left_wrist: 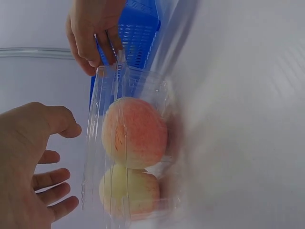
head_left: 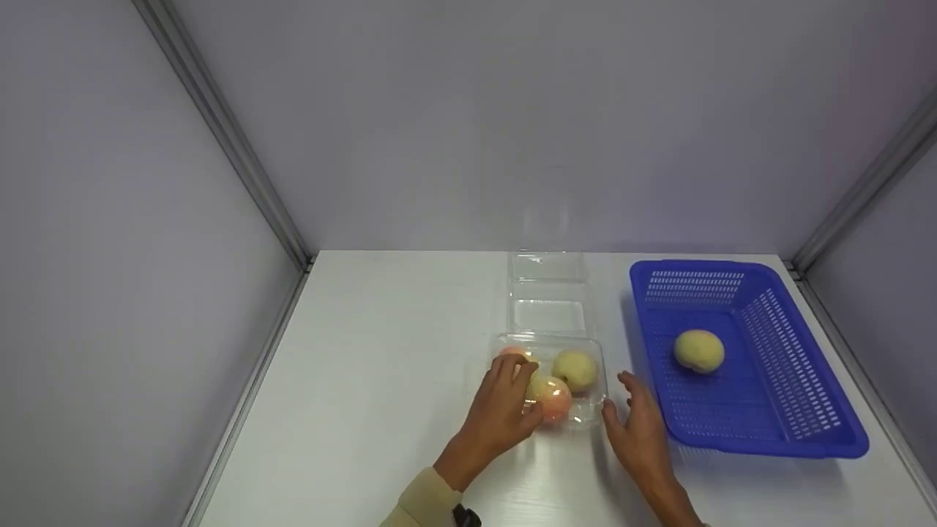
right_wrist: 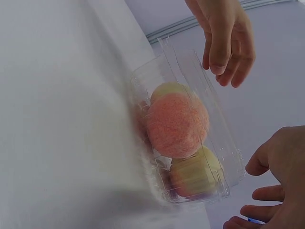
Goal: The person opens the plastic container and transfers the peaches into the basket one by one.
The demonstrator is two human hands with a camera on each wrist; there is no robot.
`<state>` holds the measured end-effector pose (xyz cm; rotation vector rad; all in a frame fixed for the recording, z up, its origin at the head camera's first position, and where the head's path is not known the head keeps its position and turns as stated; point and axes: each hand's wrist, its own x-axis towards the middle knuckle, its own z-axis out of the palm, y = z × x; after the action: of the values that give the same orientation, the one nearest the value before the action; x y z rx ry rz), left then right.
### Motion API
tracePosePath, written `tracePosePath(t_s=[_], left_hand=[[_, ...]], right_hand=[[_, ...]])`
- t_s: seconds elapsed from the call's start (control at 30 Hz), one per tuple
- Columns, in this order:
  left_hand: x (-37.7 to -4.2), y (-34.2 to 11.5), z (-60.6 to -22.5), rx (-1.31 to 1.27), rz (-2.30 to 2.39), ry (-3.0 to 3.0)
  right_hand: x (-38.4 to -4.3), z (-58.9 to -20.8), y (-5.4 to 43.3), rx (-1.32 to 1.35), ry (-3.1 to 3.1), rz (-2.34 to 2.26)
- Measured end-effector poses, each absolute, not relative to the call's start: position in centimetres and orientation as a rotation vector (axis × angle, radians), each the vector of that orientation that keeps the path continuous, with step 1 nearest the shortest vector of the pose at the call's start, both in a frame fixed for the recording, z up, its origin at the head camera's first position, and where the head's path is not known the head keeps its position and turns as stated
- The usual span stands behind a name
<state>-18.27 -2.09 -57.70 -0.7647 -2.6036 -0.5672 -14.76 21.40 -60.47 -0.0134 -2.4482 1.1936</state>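
A clear plastic clamshell box (head_left: 585,413) stands on the white table with its lid down over three yellow-pink peaches (head_left: 553,399). My left hand (head_left: 501,410) hovers over the box's left part, fingers bent loosely, with a gap to the lid in the left wrist view. Beside the right edge is my right hand (head_left: 640,432), thumb and fingers spread. Its thumb lies close to the box corner; whether it touches is unclear. In the right wrist view a pink peach (right_wrist: 176,125) shows through the box wall. Neither hand grips anything.
A blue perforated basket (head_left: 739,443) stands at the right, holding one pale yellow peach (head_left: 699,351). Behind the box lies more clear plastic packaging (head_left: 549,315), reaching to the back wall (head_left: 468,146). Side walls with metal rails (head_left: 241,161) bound the table.
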Motion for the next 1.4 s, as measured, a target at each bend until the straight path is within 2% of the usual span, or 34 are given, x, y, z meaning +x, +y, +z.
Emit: tracePosePath(t_s=[0.7,1.07,1.4], left_hand=[[-18.9,2.4,-57.8,-0.987,-0.377,-2.580],[-18.6,4.0,-58.3,-1.093,-0.286,-2.538],[-18.3,5.0,-59.1,-1.108,-0.191,-2.587]], right_hand=[[-14.3,-61.4,21.2,-0.202,-2.581,1.278],[-13.9,-61.1,20.9,-0.214,-2.591,1.307],[-13.9,-61.2,21.1,-0.265,-2.583,1.364]])
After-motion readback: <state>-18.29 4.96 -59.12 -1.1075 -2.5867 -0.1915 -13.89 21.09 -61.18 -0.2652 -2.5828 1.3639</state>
